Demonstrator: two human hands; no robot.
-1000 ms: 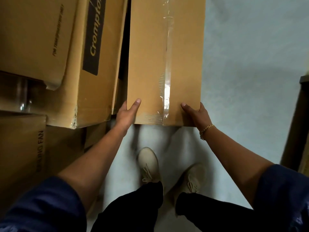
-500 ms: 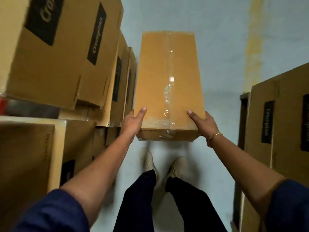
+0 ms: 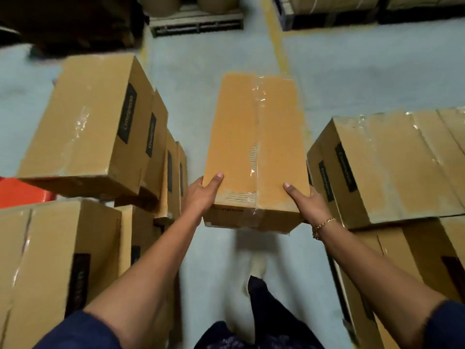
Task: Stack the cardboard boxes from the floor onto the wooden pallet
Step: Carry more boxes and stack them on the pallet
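Note:
I carry a long taped cardboard box (image 3: 254, 137) in front of me, held level above the floor. My left hand (image 3: 201, 195) grips its near left corner, thumb on top. My right hand (image 3: 305, 201), with a gold bracelet at the wrist, grips the near right corner the same way. Stacked cardboard boxes (image 3: 88, 122) stand on my left. More stacked boxes (image 3: 392, 165) stand on my right. A wooden pallet (image 3: 196, 22) lies far ahead at the top of the view, with round brown loads on it.
A narrow aisle of pale grey floor (image 3: 364, 71) runs between the two stacks, with a yellow line (image 3: 279, 41) along it. A dark pallet (image 3: 327, 18) with boxes sits at the far right. Something orange (image 3: 22, 195) shows at the left edge. My shoe (image 3: 256, 270) is below the box.
The view has tilted up and forward, revealing the far pallets. The box stays in both hands at the same grip, and I have stepped forward along the aisle between the stacks.

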